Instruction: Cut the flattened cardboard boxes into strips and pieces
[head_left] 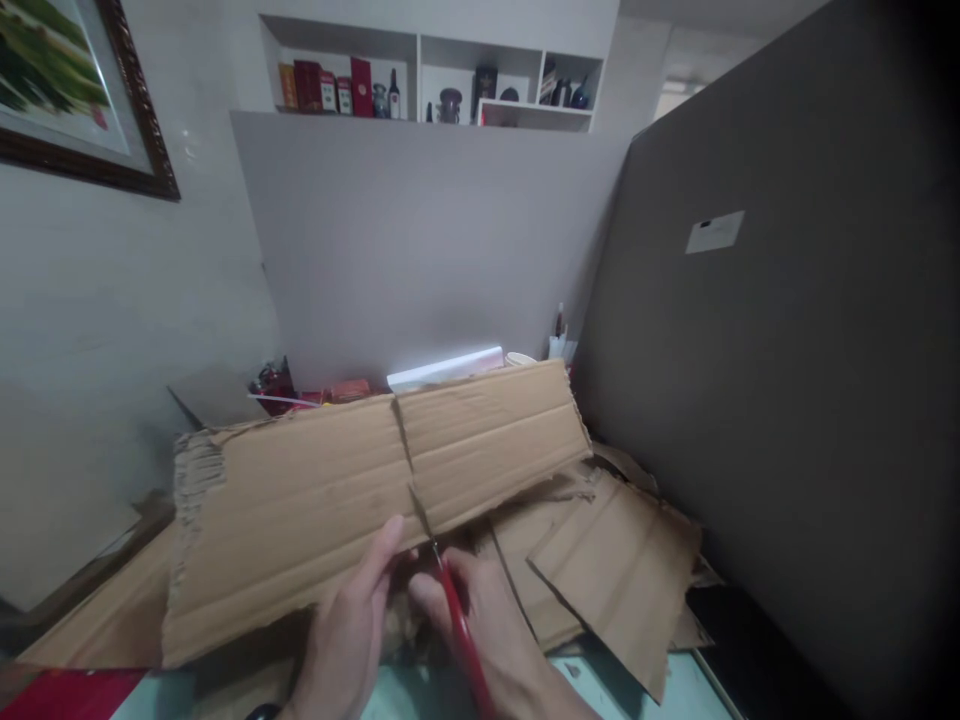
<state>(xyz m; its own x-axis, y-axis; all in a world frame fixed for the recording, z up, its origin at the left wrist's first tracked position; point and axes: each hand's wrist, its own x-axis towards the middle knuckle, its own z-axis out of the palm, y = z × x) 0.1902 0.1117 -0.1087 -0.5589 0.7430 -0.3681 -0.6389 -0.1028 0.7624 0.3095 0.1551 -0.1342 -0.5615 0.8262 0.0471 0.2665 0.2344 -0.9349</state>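
Note:
A long piece of corrugated cardboard is held up at a tilt in front of me, its left end ragged. A dark slit runs down from its far edge near the middle. My left hand grips the near edge, thumb on top and fingers hidden beneath. In my right hand is a pair of red-handled scissors. One pointed blade lies over the cardboard, in line with the slit and just below it; the other blade is out of sight.
More cardboard pieces lie on the pale green tabletop at right. A grey panel stands close on the right, another panel behind. Red items and a white roll-like object show past the cardboard.

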